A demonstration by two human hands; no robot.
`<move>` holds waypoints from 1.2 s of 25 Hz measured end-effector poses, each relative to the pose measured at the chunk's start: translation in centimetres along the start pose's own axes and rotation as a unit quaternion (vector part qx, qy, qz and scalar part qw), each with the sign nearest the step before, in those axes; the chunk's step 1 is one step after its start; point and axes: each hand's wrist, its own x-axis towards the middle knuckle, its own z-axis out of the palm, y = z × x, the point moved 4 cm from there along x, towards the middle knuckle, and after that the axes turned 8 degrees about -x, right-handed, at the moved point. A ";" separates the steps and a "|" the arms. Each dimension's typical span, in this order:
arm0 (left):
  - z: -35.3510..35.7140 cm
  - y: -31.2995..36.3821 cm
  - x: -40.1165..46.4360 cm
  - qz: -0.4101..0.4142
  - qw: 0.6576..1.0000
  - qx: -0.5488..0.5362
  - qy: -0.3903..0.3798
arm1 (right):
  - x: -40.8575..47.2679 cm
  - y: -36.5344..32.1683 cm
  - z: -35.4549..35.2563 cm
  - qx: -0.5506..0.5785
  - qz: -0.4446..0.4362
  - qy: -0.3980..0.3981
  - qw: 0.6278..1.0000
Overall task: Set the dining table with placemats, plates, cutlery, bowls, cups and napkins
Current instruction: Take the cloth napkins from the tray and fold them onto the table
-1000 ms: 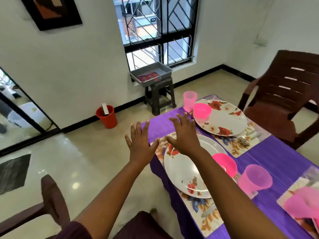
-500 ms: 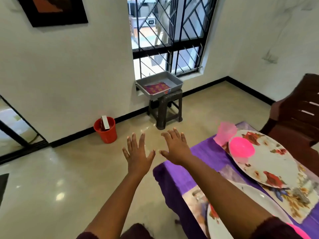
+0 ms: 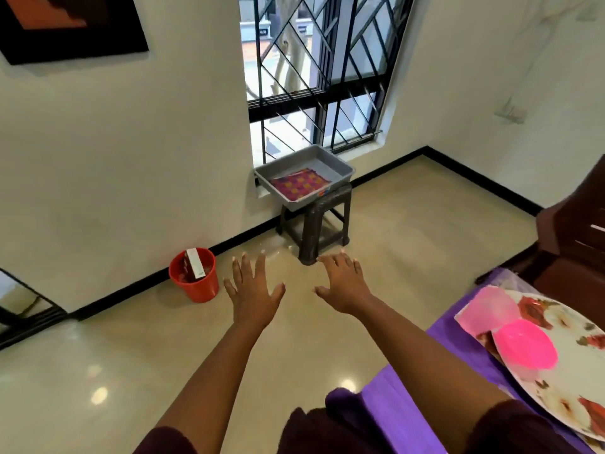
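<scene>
My left hand (image 3: 253, 291) and my right hand (image 3: 343, 285) stretch forward over the floor, fingers spread, holding nothing. Ahead, a grey tray (image 3: 330, 165) sits on a dark plastic stool (image 3: 319, 229) under the window, with a folded pink-and-orange checked cloth (image 3: 299, 185) inside it. At the right edge, the table with a purple cloth (image 3: 389, 393) carries a floral plate (image 3: 566, 381) with a pink bowl (image 3: 523, 348) on it and a pale pink cup (image 3: 487, 311) beside it.
A red bucket (image 3: 194, 278) with a small box in it stands by the wall to the left. A dark brown chair (image 3: 573, 244) stands at the right, behind the table. Glossy tile floor lies between me and the stool.
The view has swung left and forward, away from the table toward the stool and tray. Both hands have left the space above the plates and now reach over the floor.
</scene>
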 end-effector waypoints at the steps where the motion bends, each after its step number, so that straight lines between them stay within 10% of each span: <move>1: -0.5 0.9 2.1 0.023 1.000 0.004 0.005 | 1.6 0.2 0.2 0.011 0.004 0.009 1.000; 11: 1.5 2.8 26.4 0.116 0.981 0.134 -0.074 | 25.2 4.3 -0.1 0.100 0.063 0.078 0.990; 30: 17.8 4.3 65.1 0.028 0.969 0.043 -0.244 | 59.7 19.8 0.1 0.087 0.141 -0.173 0.971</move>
